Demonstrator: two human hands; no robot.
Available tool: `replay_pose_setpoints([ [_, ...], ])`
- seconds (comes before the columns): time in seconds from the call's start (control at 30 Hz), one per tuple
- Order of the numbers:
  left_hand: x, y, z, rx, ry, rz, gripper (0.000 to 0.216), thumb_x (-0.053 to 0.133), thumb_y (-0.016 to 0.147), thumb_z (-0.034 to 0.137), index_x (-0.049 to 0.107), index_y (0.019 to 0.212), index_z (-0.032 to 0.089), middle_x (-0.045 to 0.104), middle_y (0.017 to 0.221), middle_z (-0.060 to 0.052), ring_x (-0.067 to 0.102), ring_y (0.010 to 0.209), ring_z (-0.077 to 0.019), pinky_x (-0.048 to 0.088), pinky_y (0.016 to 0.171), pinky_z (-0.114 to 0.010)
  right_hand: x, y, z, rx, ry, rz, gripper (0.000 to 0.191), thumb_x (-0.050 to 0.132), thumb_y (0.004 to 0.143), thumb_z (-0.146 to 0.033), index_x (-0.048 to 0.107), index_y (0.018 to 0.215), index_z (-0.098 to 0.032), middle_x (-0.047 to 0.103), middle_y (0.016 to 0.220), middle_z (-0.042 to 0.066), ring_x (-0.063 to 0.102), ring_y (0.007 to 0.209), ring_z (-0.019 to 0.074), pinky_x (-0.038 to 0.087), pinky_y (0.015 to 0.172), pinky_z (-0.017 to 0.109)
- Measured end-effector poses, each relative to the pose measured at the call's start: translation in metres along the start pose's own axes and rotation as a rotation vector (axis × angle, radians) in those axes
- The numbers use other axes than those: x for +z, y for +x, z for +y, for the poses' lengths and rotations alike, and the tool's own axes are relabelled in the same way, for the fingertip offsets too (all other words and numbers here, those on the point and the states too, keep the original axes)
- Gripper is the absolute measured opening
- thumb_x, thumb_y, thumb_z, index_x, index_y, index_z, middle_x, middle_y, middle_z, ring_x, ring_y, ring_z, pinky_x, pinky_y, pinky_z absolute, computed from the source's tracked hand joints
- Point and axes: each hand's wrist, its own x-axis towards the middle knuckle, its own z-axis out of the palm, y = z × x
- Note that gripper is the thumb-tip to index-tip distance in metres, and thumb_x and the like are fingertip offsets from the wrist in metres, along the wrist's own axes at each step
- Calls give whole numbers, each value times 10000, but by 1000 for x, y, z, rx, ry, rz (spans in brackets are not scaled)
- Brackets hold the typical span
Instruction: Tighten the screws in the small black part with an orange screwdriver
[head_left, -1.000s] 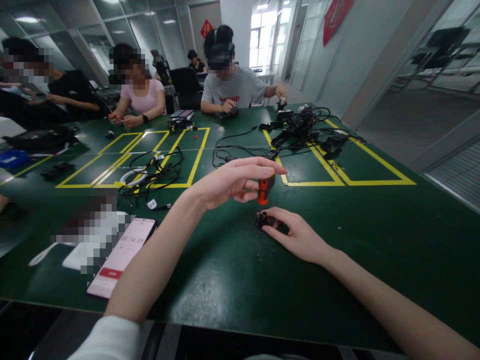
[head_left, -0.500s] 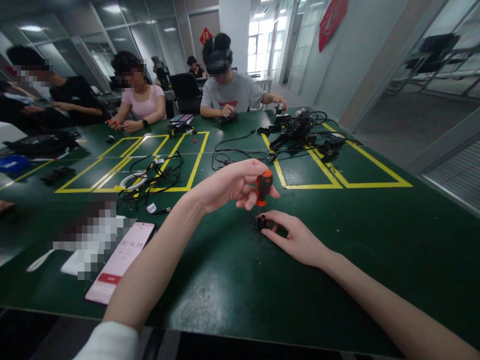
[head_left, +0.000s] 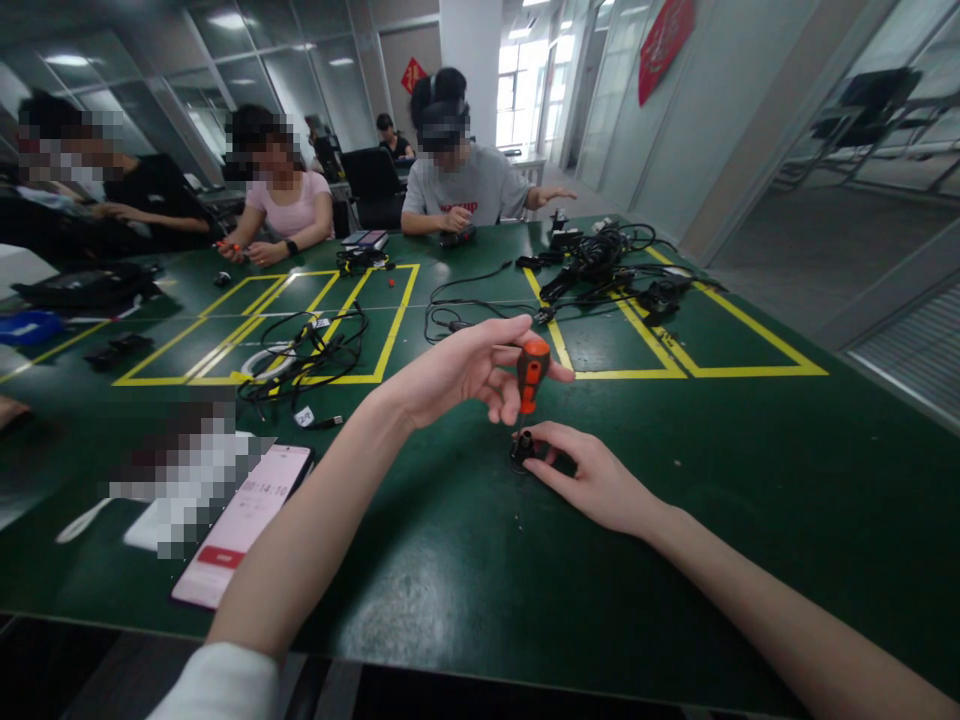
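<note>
My left hand [head_left: 465, 372] pinches the orange and black handle of a small screwdriver [head_left: 531, 374], held upright with its tip pointing down. Directly under the tip sits a small black part [head_left: 522, 448] on the green table [head_left: 465, 560]. My right hand [head_left: 592, 475] rests on the table and grips that black part between thumb and fingers, steadying it. Most of the part is hidden by my right fingers.
A phone with a timer screen [head_left: 244, 522] lies at the near left. Tangled black cables [head_left: 304, 345] lie in yellow-taped boxes, and more cables [head_left: 607, 255] at the far right. Several people sit along the table's far and left sides.
My left fingers have shifted round the screwdriver handle, which has turned and risen a little. My right hand and the black part have stayed in place.
</note>
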Motion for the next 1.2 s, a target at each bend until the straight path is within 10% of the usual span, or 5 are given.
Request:
replay_pose_setpoints([
  [0.47, 6, -2, 3, 18, 81, 54, 378, 732, 874, 514, 693, 907, 140, 509, 680, 26, 391, 508, -55, 281, 446, -191, -2, -1, -1, 7, -27, -5, 220, 609, 968, -280, 701, 1157, -219, 768, 1086, 91, 713, 836, 215, 635, 733, 354],
  [0.63, 1, 2, 3, -38, -15, 11, 495, 513, 943, 599, 660, 888, 129, 694, 885, -83, 481, 527, -89, 392, 478, -240, -3, -1, -2, 14, -10, -17, 220, 605, 969, -277, 701, 1158, -218, 768, 1101, 97, 711, 844, 221, 639, 744, 368],
  [1.2, 3, -2, 3, 4, 78, -11, 447, 808, 778, 542, 669, 895, 134, 625, 738, -8, 450, 526, -61, 309, 454, -197, -1, -1, -1, 20, -1, -5, 214, 608, 961, -270, 701, 1141, -201, 767, 1078, 95, 704, 839, 213, 626, 752, 365],
])
